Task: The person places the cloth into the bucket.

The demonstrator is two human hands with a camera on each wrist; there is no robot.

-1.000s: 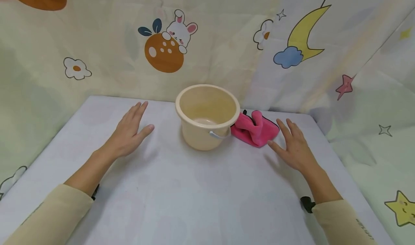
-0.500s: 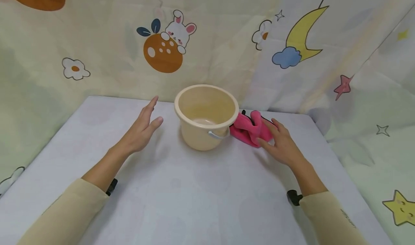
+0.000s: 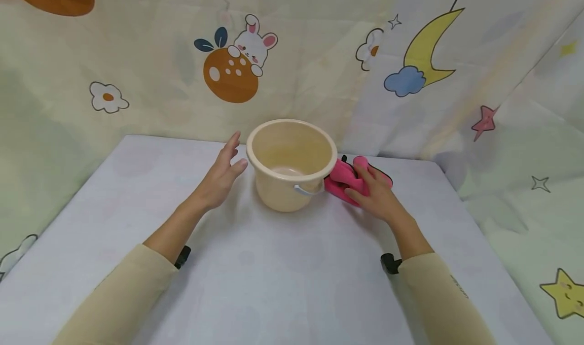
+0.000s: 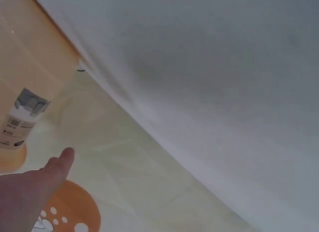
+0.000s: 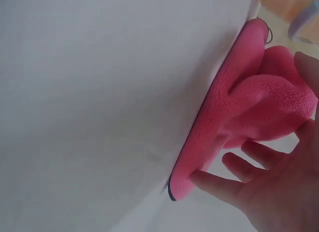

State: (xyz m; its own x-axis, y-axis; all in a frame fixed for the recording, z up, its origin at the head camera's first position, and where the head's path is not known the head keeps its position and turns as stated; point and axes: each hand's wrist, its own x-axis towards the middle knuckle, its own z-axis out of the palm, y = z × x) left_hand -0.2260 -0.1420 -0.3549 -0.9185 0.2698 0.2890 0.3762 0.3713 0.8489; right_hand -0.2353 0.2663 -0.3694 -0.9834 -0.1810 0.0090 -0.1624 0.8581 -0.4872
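Observation:
A cream plastic bucket [image 3: 283, 190] stands upright near the table's far edge, its pale handle [image 3: 303, 190] hanging at the front. Just left of it is my left hand [image 3: 218, 182], fingers straight and thumb apart, holding nothing. In the left wrist view, the bucket's side [image 4: 30, 52] bears a printed label [image 4: 24, 117]. A crumpled pink cloth [image 3: 339, 175] with dark edging lies to the bucket's right. My right hand [image 3: 377, 195] reaches over this cloth with spread fingers. In the right wrist view, the thumb and fingers stand around a raised fold of the cloth [image 5: 269, 97], some fingertips touching it.
A white cover lies over the table [image 3: 274, 279]. Behind it hangs a patterned fabric backdrop [image 3: 310, 71] with a rabbit, moon and stars, close to the bucket. A black wrist device [image 3: 391, 264] sits under the right sleeve and another [image 3: 183, 257] under the left.
My left hand has moved right, close to the bucket. My right hand has moved left from beside the pink cloth to over it. Bucket and cloth stay in place.

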